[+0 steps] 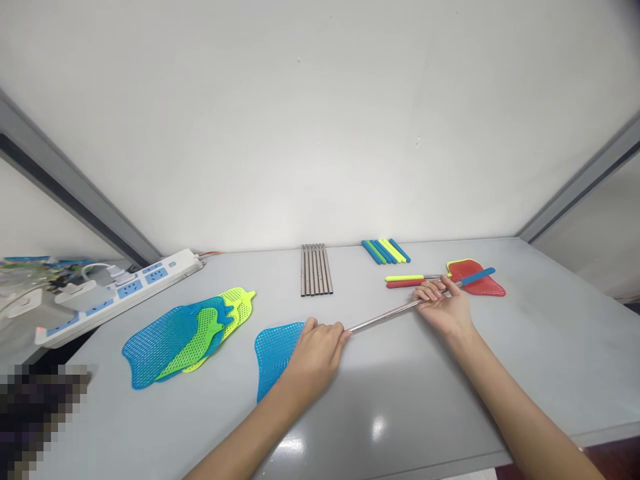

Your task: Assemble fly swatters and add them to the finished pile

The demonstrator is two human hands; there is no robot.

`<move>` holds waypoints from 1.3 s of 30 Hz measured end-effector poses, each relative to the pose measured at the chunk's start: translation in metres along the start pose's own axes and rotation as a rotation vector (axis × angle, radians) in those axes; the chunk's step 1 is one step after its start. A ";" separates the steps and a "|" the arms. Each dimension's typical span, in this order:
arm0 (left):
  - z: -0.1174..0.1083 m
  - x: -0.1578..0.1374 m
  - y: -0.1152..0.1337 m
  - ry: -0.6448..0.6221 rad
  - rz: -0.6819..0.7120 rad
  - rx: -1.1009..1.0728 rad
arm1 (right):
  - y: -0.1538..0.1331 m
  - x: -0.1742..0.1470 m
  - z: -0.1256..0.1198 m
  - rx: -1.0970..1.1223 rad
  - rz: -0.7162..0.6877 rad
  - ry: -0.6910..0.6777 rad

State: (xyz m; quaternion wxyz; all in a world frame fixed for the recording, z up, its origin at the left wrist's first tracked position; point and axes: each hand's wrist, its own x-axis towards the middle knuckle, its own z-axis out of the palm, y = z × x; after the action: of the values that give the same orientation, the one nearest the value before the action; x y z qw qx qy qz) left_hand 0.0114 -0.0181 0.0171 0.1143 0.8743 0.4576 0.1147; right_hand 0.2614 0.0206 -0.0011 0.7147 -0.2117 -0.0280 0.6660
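A blue fly swatter (pixel 276 355) with an extended metal rod (pixel 385 316) and a blue handle (pixel 479 276) stretches across the space between my hands. My left hand (pixel 320 350) is closed around its neck, where the mesh head joins the rod; the fingers hide that joint. Toward the handle end, my right hand (pixel 443 307) grips the rod with bent fingers. Just behind the right hand lie a red swatter head (pixel 483 285) with a yellow-edged one under it, and their red handle (pixel 405 283) and yellow handle (pixel 404 277), partly covered by the hand.
Blue, green and yellow swatter heads (pixel 170 340) overlap in a pile on the left. Several metal tubes (pixel 316 270) stand in a row at the back centre, beside several coloured handles (pixel 386 251). A white power strip (pixel 165 272) with plugs runs along the left edge. A wall (pixel 320 133) bounds the back.
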 end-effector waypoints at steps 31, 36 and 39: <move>0.005 -0.009 0.003 -0.028 -0.009 0.189 | 0.033 -0.015 0.002 0.036 -0.046 0.004; 0.005 -0.008 0.004 -0.036 -0.016 0.188 | 0.037 -0.016 0.002 0.010 -0.040 -0.007; 0.005 -0.008 0.004 -0.041 -0.019 0.173 | 0.039 -0.017 0.001 0.025 -0.029 0.001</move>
State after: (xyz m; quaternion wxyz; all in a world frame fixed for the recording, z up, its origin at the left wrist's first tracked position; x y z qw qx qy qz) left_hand 0.0117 -0.0272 0.0133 0.0488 0.8786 0.4718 0.0556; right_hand 0.2222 0.0054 -0.0090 0.7269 -0.2029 -0.0225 0.6557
